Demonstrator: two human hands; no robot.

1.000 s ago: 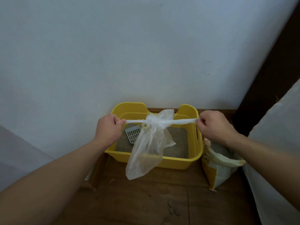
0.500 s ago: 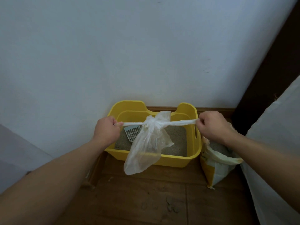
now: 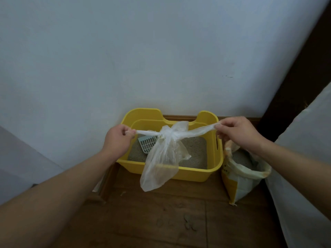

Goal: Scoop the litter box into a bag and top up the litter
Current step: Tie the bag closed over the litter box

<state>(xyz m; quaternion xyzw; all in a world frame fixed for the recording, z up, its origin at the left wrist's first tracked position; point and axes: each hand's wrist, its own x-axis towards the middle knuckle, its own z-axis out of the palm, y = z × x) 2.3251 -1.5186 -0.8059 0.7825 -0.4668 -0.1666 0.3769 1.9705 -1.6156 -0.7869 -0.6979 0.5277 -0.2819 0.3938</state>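
No legible txt, brand or nos. found, small dark print marks seen on yellow side of litter sack [image 3: 240,179], too blurred & small to be read

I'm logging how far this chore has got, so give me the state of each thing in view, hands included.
litter box: uncovered, litter inside.
scoop: lying on the litter in the box.
plastic bag: knotted at the neck, hanging in front of the box.
litter sack: open at the top, standing beside the box.
left hand: grips one tail of the knot.
right hand: pinches the other tail.
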